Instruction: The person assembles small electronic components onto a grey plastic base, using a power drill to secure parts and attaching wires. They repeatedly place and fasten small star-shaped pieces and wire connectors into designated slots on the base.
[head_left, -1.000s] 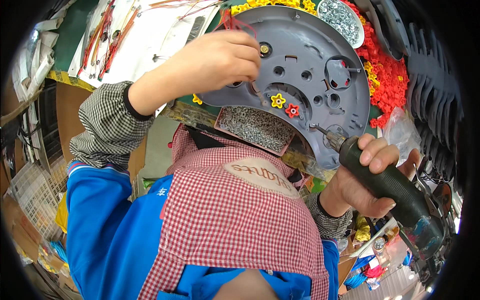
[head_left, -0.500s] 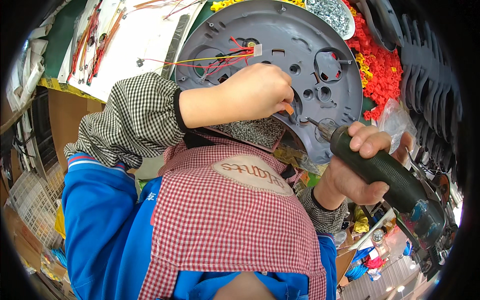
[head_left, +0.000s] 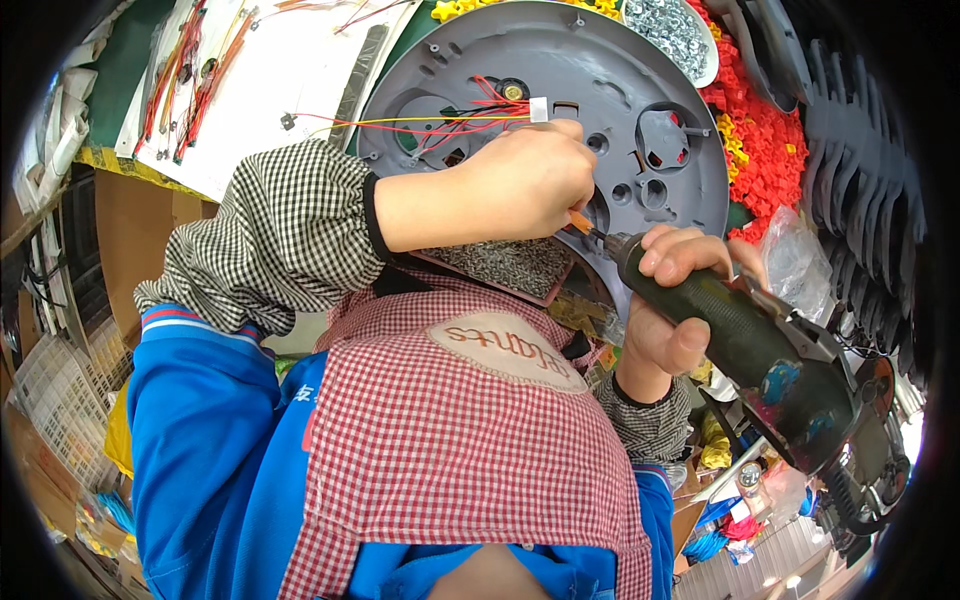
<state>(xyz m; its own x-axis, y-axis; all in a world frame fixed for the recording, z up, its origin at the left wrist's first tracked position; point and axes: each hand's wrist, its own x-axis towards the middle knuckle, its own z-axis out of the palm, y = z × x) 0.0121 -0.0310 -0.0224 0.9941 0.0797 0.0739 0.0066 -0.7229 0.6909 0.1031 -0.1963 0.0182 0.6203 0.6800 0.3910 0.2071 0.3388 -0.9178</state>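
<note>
Nearer now — left hand [head_left: 520, 185] pinches bit, right hand [head_left: 665, 300] grips screwdriver [head_left: 745, 340].

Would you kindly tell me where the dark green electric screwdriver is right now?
In the head view, the dark green electric screwdriver is in the right hand at right, tip by the left hand on the round grey plastic panel.

On my red-checked apron there is an oval beige label [head_left: 505, 348] with red stitched letters, just below my arms. At the right, beside the red plastic pieces, lies a crumpled clear plastic bag [head_left: 795, 262]. I see no screens.
</note>
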